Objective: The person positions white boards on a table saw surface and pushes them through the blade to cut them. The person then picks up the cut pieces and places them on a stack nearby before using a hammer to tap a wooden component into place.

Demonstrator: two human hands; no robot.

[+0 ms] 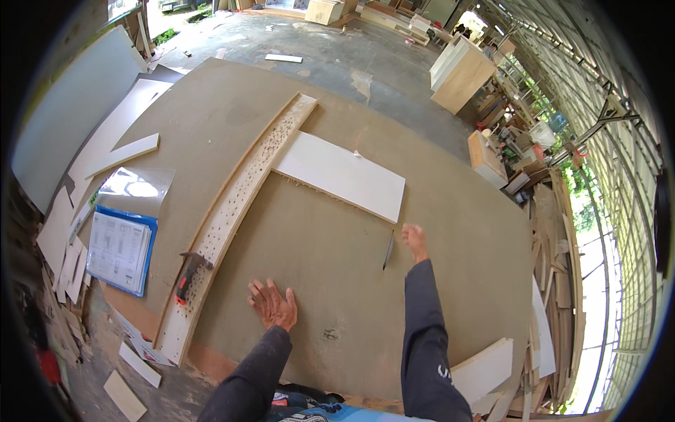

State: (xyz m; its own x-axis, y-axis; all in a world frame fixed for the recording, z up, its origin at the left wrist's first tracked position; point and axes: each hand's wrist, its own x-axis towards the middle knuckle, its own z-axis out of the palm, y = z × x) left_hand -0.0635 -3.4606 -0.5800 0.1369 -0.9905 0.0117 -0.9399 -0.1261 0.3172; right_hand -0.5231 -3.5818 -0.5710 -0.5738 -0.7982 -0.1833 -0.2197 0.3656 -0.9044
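Observation:
My left hand lies open on the brown work board, fingers spread, to the right of a long narrow strip. My right hand is curled closed near the right corner of a white panel; anything inside its fingers is hidden. Just left of it a slim dark pen-like tool lies on the work board, apart from the fingers. The white panel's left end meets the long pale strip, whose face is dotted with many small marks or holes. A hammer with a black and red handle rests on the strip.
Papers in a blue folder and a clear sheet lie at the left. Offcuts litter the floor there. Wood scraps pile up along the right side. A wooden cabinet stands beyond the far right edge.

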